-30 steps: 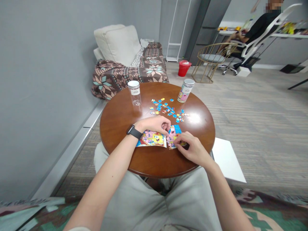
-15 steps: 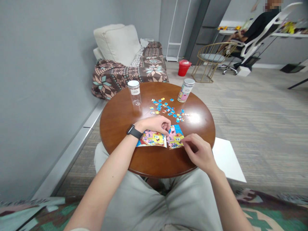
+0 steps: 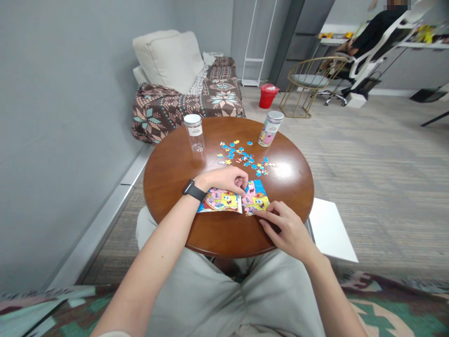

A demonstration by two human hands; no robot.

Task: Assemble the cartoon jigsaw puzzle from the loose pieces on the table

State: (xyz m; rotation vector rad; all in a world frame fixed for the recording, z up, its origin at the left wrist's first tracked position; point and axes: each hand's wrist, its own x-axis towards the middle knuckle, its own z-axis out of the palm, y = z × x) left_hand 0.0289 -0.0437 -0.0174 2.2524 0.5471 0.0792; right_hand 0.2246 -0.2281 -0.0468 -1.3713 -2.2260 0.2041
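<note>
My left hand point(image 3: 229, 179), with a black watch at its wrist, rests across a printed cartoon picture sheet point(image 3: 224, 202). Its fingers are loosely curled, thumb a little apart, the tips at the left edge of a partly joined jigsaw puzzle point(image 3: 260, 202). That puzzle shows a pink and a yellow character on blue, just right of the sheet. At its lower edge my right hand point(image 3: 287, 229) has the index finger stretched onto it, the other fingers apart. Loose jigsaw pieces point(image 3: 249, 161), mostly blue, lie scattered beyond the hands. The hand covers part of the sheet.
On the round wooden table point(image 3: 168, 187), a clear lidded jar point(image 3: 195, 135) stands back left and a printed canister point(image 3: 270, 130) back right. A white board point(image 3: 331, 229) is low at the right. Farther off are a sofa point(image 3: 185, 103), a red bin point(image 3: 268, 97) and a seated person point(image 3: 375, 35).
My right hand has moved slightly left and down; its index finger has extended onto the puzzle's lower edge and its fingers have spread. My left hand keeps its place.
</note>
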